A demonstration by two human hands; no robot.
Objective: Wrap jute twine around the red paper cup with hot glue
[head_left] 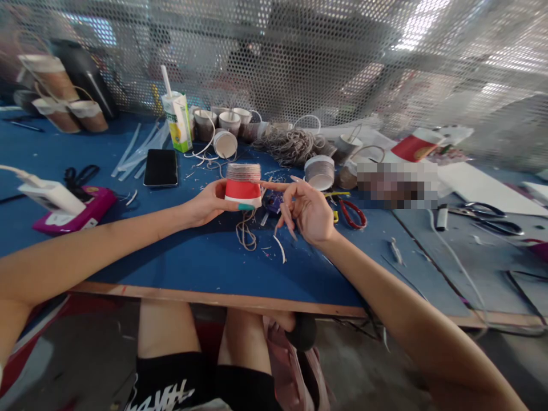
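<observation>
My left hand (208,204) is closed around a small red paper cup (242,190), the thumb lying across its white lower edge. Rows of grey-brown twine (243,172) wrap the cup's upper part. Below the cup, a loose loop of the same twine (245,235) hangs down to the blue table. My right hand (309,210) is just right of the cup, palm partly turned up. Its index finger stretches to the cup's side at the lower edge of the wrapped rows, while the other fingers are apart and loosely bent. No object shows in it.
Behind the cup lie a tangled heap of twine (295,145) and several small cups, one wrapped cup (319,172) nearby. A drink carton (177,123) and a phone (160,168) are left. Red-handled pliers (353,215), scissors (486,212) and a glue gun stick-like white tube (441,218) lie right.
</observation>
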